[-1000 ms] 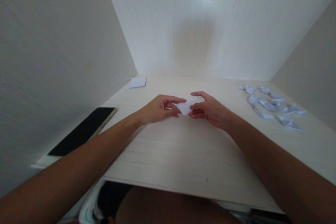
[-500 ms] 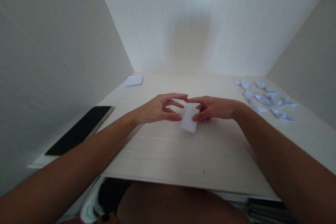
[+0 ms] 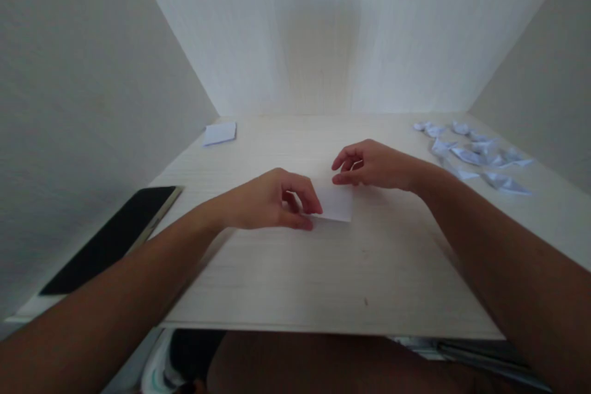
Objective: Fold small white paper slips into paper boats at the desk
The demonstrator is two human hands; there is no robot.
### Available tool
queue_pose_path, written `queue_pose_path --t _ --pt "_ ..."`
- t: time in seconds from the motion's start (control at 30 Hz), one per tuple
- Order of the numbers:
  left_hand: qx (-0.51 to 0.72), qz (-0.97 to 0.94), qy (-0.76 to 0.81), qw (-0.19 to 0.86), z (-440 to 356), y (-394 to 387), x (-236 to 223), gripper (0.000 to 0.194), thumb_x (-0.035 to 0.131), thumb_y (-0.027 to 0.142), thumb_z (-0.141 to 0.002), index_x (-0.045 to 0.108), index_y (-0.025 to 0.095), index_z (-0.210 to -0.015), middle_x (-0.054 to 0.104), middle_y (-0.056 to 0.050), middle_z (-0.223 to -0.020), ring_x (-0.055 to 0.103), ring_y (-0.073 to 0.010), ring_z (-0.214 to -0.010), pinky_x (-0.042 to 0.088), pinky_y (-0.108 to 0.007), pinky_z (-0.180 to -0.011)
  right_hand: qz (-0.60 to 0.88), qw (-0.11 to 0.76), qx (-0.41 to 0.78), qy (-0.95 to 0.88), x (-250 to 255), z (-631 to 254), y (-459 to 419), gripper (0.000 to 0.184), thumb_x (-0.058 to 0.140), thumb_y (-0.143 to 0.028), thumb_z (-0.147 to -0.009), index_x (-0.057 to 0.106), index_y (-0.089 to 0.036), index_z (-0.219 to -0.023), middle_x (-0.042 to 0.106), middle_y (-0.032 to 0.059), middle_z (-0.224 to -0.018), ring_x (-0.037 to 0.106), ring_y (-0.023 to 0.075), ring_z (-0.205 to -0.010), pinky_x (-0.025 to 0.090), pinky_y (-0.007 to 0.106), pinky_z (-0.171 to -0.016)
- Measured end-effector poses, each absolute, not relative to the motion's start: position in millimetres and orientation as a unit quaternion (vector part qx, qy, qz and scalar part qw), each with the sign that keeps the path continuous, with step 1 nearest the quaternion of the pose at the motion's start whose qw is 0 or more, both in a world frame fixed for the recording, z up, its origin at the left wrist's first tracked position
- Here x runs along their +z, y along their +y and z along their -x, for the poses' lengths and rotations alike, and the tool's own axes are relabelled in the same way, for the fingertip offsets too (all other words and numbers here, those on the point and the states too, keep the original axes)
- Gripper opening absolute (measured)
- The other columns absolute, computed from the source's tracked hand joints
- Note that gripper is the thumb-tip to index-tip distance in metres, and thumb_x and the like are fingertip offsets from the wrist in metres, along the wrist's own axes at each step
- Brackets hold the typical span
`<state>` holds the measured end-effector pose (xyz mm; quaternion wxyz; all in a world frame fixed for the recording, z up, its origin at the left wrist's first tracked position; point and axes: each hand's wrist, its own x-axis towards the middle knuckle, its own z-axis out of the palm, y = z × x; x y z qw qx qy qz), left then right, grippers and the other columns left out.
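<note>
A small white sheet of paper [image 3: 336, 202] lies at the middle of the table, its near edge slightly raised. My left hand [image 3: 279, 200] has the near left corner between thumb and index finger. Just above the sheet's far right part is my right hand [image 3: 369, 165], fingers loosely bent and a gap between thumb and index finger. Its thumb tip overlaps the far edge; whether it touches, I cannot tell. Several folded white paper pieces [image 3: 482, 151] with pointed ends lie to the right.
A white paper stack [image 3: 220, 133] sits at the table's far left. Along the left side lies a flat black panel [image 3: 115, 237] with a light edge. Walls enclose the table [image 3: 277, 283] at the back and both sides. My legs are under its front edge.
The paper has gone from a small folded piece between both hands to a wider sheet on the table. My right hand has let go and moved up, away from my left hand.
</note>
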<state>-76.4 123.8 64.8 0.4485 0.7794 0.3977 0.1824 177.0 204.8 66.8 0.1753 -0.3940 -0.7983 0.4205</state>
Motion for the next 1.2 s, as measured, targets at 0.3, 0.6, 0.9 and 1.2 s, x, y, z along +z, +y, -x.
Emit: queue_pose_path --t 0.3,0.6,0.9,1.2 --pt "0.063 -0.893 0.332 0.297 62.0 99.2 79.4 0.026 0.084 0.039 -0.084 0.083 0.031 -0.109 0.071 -0.004 -0.109 0.067 -0.0174 -0.090 0.051 -0.026 -0.079 0.392 0.075 0.279 -0.874 73.2 -172.3 194.8 0.055 0.095 -0.050 -0.064 0.078 -0.020 -0.107 0.078 0.0068 -0.092 0.069 0.0219 -0.077 0.050 0.032 -0.068" --pt "0.186 -0.921 0.341 0.013 55.3 70.7 60.8 0.019 0.066 0.030 -0.097 0.074 0.029 -0.114 0.061 -0.008 -0.129 0.062 -0.0257 -0.110 0.055 -0.041 -0.097 0.299 0.216 0.181 -0.912 60.4 -177.8 156.8 0.008 0.071 -0.019 -0.091 0.078 -0.021 -0.088 0.074 0.0018 -0.082 0.063 0.0133 -0.069 0.045 0.026 -0.065" --pt "0.234 -0.912 0.334 0.055 66.8 68.0 42.0 0.048 0.064 0.016 -0.096 0.060 0.032 -0.140 0.061 -0.005 -0.148 0.064 -0.0231 -0.129 0.057 -0.037 -0.107 0.216 0.249 0.041 -0.943 40.5 -198.1 117.6 0.024 0.056 -0.020 -0.101 0.079 -0.022 -0.095 0.076 0.0059 -0.096 0.065 0.0168 -0.077 0.050 0.028 -0.067" --pt "0.211 -0.887 0.391 0.129 70.9 77.8 42.0 0.030 0.069 0.030 -0.096 0.075 0.034 -0.124 0.066 -0.004 -0.144 0.071 -0.0227 -0.117 0.061 -0.034 -0.096 0.205 0.284 0.132 -0.927 33.0 -193.3 123.2 0.018 0.063 -0.021 -0.099 0.081 -0.025 -0.098 0.074 0.0090 -0.128 0.071 0.0247 -0.113 0.062 0.039 -0.093"
